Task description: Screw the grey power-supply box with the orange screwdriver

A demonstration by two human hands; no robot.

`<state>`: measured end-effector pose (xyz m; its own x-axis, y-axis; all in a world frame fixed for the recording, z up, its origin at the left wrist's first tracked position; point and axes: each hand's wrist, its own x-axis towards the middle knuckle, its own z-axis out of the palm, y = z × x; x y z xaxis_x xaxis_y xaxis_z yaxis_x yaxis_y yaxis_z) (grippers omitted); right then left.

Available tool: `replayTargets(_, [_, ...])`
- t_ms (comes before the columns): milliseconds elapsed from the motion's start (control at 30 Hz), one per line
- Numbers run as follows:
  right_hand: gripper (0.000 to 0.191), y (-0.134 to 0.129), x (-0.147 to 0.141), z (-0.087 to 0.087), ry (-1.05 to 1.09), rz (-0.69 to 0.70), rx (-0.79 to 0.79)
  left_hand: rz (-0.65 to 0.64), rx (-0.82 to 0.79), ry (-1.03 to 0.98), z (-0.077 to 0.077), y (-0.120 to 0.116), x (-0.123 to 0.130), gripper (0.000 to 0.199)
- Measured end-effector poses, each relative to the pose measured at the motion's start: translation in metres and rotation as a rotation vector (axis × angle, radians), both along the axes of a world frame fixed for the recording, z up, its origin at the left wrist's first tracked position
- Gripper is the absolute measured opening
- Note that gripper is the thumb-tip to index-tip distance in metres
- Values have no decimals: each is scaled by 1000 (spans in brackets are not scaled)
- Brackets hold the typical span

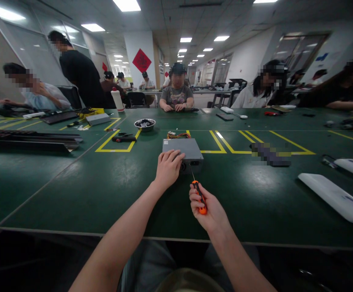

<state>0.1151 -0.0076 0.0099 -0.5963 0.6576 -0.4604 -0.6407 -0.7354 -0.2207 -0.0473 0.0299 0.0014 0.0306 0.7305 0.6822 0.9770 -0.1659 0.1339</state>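
Note:
A grey metal computer power supply unit [187, 148] lies on the green table in front of me, with bundled coloured cables [178, 136] at its far side. My left hand [168, 168] holds it by the near left corner, fingers laid over the top; the thumb is hidden. In my right hand [208, 205] is an orange and black screwdriver [200, 198], fingers closed round its handle. The thin shaft points up and away, and its tip is at the unit's near face, beside the socket. Whether the tip sits in a screw is too small to tell.
A metal bowl [145, 124] of small parts and a dark tool [124, 138] stand beyond to the left. Long dark metal rails [27, 140] lie far left. White panels [336, 196] and a blurred dark object [270, 155] lie right. Co-workers sit across the table.

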Motion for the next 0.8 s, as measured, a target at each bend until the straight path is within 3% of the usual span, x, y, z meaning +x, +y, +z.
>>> replayTargets(367, [10,-1,-3,4,63,-24,-52,-1,-32,29,10,-3,0,32])
replayTargets(533, [12,-2,-6,1,73,24,-63,-39,-21,74,6,0,8,31])
replayTargets(800, [15,0,-5,1,106,58,-24,-16,-29,-47,0,6,10,28])
